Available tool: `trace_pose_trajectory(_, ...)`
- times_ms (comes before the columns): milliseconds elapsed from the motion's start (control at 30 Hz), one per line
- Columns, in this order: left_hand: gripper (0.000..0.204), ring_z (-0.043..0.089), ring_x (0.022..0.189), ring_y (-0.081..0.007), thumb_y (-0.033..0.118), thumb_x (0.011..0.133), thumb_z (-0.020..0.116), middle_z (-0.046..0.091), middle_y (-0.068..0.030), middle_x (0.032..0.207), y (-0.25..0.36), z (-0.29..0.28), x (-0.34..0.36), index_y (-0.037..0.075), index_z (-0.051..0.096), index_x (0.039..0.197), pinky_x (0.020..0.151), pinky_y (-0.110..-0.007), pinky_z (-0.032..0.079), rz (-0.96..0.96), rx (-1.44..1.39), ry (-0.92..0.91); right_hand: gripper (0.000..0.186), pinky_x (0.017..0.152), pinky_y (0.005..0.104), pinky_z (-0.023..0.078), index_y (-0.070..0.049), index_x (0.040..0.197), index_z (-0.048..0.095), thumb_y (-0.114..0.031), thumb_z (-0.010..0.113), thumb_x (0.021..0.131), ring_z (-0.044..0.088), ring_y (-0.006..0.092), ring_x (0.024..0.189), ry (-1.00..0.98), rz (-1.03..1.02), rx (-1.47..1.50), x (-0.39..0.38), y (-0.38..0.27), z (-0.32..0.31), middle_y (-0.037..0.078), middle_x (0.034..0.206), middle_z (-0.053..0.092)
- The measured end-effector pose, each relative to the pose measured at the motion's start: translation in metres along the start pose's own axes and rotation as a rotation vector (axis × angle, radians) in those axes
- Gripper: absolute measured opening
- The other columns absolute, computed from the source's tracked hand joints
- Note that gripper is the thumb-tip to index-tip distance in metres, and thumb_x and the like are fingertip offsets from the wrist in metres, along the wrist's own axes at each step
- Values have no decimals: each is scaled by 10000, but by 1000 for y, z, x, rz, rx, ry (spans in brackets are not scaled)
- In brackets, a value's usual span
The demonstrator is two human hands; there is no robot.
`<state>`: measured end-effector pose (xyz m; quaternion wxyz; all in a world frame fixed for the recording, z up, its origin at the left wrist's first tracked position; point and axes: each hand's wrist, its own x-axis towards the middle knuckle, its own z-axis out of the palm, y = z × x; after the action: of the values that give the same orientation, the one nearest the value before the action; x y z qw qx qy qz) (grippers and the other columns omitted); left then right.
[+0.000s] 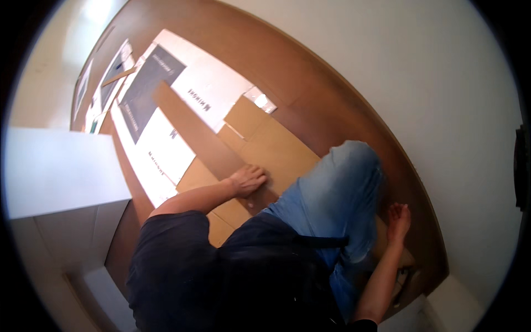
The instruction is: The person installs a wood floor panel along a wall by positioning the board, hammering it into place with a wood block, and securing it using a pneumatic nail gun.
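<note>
A long, flat brown board [202, 124] lies slantwise across flattened cardboard on the floor. Over the near part of this board, my left hand [248, 180] is closed, its fingers curled at the right-hand edge. Beneath the board spreads the cardboard [282, 149], plain tan near me and white with dark grey panels farther off. My right hand [399, 221] is out to the right beside my bent knee, palm up with fingers loosely curled and nothing visible in it. My jeans-clad leg hides the near right part of the cardboard.
A white box-like unit [66, 171] stands at the left. More white and grey printed sheets [116, 72] lie at the far left, with a thin brown strip [118, 77] across them. A pale wall [398, 72] borders the brown floor [310, 94] on the right.
</note>
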<state>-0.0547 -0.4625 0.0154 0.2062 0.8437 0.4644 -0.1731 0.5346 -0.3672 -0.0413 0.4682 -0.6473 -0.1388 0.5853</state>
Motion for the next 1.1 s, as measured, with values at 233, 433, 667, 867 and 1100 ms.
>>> trace_pose_trajectory(233,817,532,1235,-296,458,609,921,567,-88,1267,-103,3,-86,110,570,1260,1044,-410,464,-208,109,-153,226,929,374,542,-99,1163,594,-296,584,1053,659,213,1007,192,-133,-144,-38,39,-105,72,1076,663)
trace_pose_trajectory(433,457,613,1174,-296,528,873,714,671,-111,1170,-192,6,-141,128,734,1093,1008,-430,500,-797,-144,-272,265,884,333,536,-74,1197,599,-294,592,1049,645,172,983,264,-65,-297,-79,60,-85,60,1085,656)
trace_pose_trajectory(667,386,587,1219,-348,374,959,651,638,-168,1275,-291,-9,-45,45,666,1159,1046,-477,444,-621,-87,511,257,842,295,505,-37,1158,633,-267,594,1048,618,132,911,110,-219,-606,-83,-8,-17,39,1013,673)
trace_pose_trajectory(867,625,369,1436,-377,370,972,626,416,-200,1558,-346,-35,49,34,458,1472,1188,-485,291,-466,54,545,250,866,289,489,-10,1126,665,-236,597,1042,613,124,943,-8,-366,-1049,-90,-116,88,37,1003,687)
trace_pose_trajectory(1100,552,312,1474,-416,190,944,530,364,-196,1597,-353,-20,66,41,467,1473,1213,-523,247,-402,-114,711,433,996,359,491,-35,1346,605,-304,634,1008,642,251,1130,-184,-150,-1420,-50,-167,251,149,1247,673)
